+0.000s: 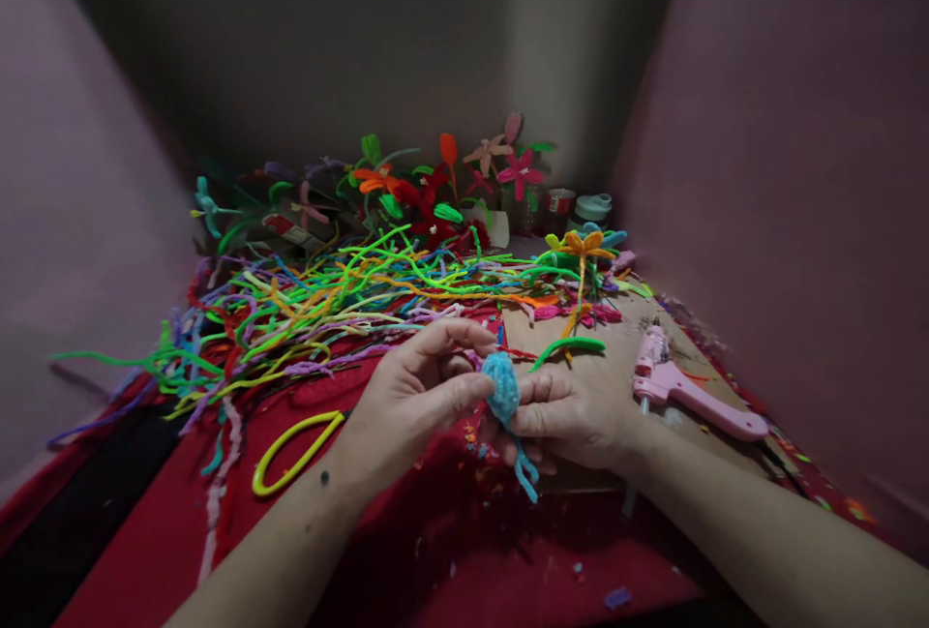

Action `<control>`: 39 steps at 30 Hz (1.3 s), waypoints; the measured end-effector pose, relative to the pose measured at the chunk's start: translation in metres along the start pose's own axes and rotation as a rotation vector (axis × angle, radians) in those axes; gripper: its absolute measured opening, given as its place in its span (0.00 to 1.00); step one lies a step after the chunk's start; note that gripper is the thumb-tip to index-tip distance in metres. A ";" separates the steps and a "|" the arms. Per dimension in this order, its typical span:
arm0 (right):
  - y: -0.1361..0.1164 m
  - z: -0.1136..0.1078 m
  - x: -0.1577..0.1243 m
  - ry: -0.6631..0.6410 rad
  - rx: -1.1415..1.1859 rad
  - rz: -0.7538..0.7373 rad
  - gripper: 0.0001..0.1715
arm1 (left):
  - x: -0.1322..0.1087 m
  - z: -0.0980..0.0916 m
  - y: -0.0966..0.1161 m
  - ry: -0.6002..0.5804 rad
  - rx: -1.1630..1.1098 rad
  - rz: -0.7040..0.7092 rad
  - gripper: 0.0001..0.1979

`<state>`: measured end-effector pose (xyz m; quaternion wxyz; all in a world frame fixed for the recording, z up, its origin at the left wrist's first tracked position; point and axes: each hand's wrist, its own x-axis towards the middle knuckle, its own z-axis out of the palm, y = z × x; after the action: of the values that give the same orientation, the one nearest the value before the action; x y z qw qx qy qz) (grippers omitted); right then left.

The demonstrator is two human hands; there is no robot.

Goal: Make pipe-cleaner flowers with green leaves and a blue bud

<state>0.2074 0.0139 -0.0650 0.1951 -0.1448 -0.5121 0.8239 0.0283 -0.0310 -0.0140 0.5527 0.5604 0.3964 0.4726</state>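
Observation:
Between my two hands is a light blue pipe-cleaner piece (501,388), bent into a rounded petal shape with two loose tails hanging below it. My left hand (428,381) pinches its upper left side with thumb and fingers. From the right, my right hand (562,413) grips its lower end, and some of those fingers are hidden behind it. A green pipe-cleaner strip (570,347) lies on the board just beyond my right hand. Yellow-handled scissors (290,449) rest on the red cloth left of my left wrist.
Loose pipe cleaners (348,289) spread in a tangled heap behind my hands. A pink glue gun (689,396) lies on a cardboard board (537,330) at right. Pipe-cleaner flowers (519,173) and jars (593,209) stand at the back. Scraps dot the red cloth (406,551).

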 end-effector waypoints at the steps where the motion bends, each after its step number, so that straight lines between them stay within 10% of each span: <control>1: 0.000 0.000 0.000 -0.010 0.017 0.007 0.19 | 0.000 -0.002 0.001 0.001 0.024 0.003 0.11; 19: 0.008 -0.001 -0.002 -0.239 0.335 0.187 0.15 | 0.001 -0.021 0.013 -0.240 0.141 0.073 0.04; 39: 0.002 0.004 -0.002 -0.014 0.167 0.196 0.15 | 0.002 -0.010 0.008 -0.123 0.058 -0.006 0.08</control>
<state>0.2068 0.0088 -0.0646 0.1216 -0.1718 -0.4263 0.8798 0.0186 -0.0270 -0.0060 0.5611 0.6030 0.3768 0.4238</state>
